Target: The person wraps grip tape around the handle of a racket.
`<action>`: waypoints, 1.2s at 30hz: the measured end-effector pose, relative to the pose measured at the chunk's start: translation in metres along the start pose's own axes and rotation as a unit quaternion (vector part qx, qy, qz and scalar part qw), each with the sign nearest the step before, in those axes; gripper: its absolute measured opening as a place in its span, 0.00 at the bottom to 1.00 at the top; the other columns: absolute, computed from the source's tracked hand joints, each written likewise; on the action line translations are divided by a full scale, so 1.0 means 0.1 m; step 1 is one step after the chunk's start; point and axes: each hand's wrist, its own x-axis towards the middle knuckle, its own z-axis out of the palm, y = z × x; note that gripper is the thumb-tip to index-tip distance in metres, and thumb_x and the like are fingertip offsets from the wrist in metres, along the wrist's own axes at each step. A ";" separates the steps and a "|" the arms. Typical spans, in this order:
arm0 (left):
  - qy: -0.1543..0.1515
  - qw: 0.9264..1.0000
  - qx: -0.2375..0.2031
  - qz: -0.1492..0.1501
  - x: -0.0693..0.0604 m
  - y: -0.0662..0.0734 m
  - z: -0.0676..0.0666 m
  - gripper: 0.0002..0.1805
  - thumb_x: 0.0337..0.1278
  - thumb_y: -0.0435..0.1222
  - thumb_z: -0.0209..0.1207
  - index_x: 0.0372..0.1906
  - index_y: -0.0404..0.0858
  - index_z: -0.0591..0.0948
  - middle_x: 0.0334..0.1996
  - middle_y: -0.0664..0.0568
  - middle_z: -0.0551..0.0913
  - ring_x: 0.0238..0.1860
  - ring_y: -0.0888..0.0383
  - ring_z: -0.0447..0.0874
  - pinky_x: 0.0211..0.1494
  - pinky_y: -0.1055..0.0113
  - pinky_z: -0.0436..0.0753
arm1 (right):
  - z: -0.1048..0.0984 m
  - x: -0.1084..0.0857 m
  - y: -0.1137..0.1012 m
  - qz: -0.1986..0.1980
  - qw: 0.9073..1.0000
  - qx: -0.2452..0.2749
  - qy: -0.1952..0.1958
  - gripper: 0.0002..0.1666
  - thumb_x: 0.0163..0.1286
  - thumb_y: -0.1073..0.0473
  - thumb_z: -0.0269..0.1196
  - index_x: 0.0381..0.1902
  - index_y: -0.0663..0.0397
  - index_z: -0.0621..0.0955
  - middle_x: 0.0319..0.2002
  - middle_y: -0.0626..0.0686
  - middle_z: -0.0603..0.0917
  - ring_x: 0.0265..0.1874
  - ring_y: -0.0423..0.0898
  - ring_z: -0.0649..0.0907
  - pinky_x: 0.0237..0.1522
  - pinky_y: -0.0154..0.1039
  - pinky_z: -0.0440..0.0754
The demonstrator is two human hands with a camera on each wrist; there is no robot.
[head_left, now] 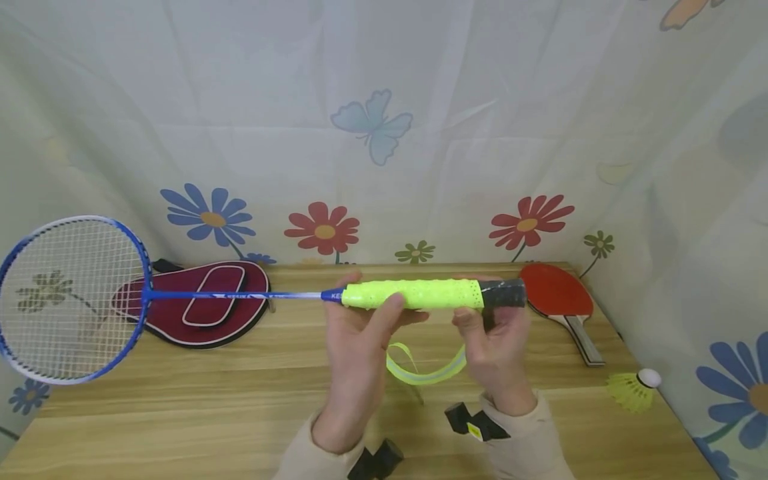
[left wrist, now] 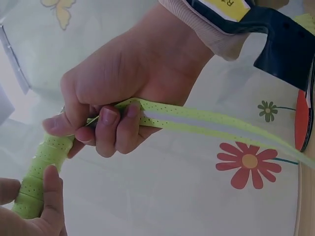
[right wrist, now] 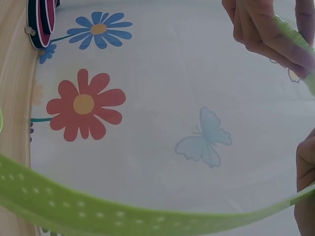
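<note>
A blue and white badminton racket [head_left: 207, 295] is held level above the table, its strung head to the left. Perforated neon-yellow overgrip tape [head_left: 414, 294] wraps most of its handle; the butt end [head_left: 507, 293] still shows black. My left hand [head_left: 357, 347] grips the handle near the shaft, thumb over the wrap. At the wrap's right edge, my right hand [head_left: 498, 340] pinches the tape. In the left wrist view, the tape's loose tail [left wrist: 211, 118] runs out from the right hand's curled fingers [left wrist: 127, 130]. That tail [right wrist: 123, 216] crosses the bottom of the right wrist view.
On the wooden table [head_left: 240, 413], a dark red zipped paddle case [head_left: 246, 323] lies at the back left. A red table tennis paddle [head_left: 558, 293] lies at the right, with a yellow shuttlecock [head_left: 633, 392] near the right edge. A flower-printed curtain [head_left: 420, 173] hangs behind.
</note>
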 end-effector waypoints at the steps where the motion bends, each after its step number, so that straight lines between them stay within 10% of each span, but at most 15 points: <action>1: -0.009 1.000 0.005 0.010 0.00 0.00 0.00 0.24 0.63 0.22 0.55 0.57 0.40 0.58 0.42 0.40 0.77 0.38 0.48 0.84 0.43 0.49 0.87 | -0.01 0.00 -0.01 0.004 1.000 0.000 -0.003 0.25 0.66 0.61 0.66 0.44 0.83 0.72 0.27 0.54 0.81 0.19 0.40 0.77 0.20 0.28 0.78; 18: -0.023 0.996 0.054 0.064 0.01 0.00 -0.07 0.13 0.66 0.24 0.54 0.49 0.34 0.65 0.37 0.42 0.80 0.32 0.50 0.86 0.37 0.50 0.88 | -0.10 0.09 -0.09 0.049 0.991 0.056 -0.107 0.21 0.67 0.72 0.60 0.55 0.77 0.71 0.24 0.53 0.76 0.15 0.42 0.72 0.09 0.31 0.71; 30: 0.015 0.996 0.056 0.061 0.00 -0.01 -0.06 0.17 0.58 0.26 0.63 0.43 0.39 0.68 0.27 0.50 0.80 0.17 0.57 0.78 0.17 0.68 0.80 | -0.04 0.04 -0.07 0.036 0.997 0.051 -0.041 0.14 0.68 0.66 0.62 0.41 0.76 0.74 0.18 0.52 0.75 0.13 0.40 0.71 0.10 0.30 0.69; 36: -0.058 0.993 0.017 0.100 0.01 -0.02 -0.10 0.21 0.57 0.35 0.67 0.51 0.38 0.71 0.24 0.55 0.77 0.19 0.60 0.76 0.21 0.70 0.80 | 0.10 0.01 -0.15 0.054 0.991 0.112 -0.046 0.07 0.71 0.72 0.53 0.32 0.73 0.71 0.11 0.50 0.67 0.08 0.39 0.65 0.05 0.28 0.61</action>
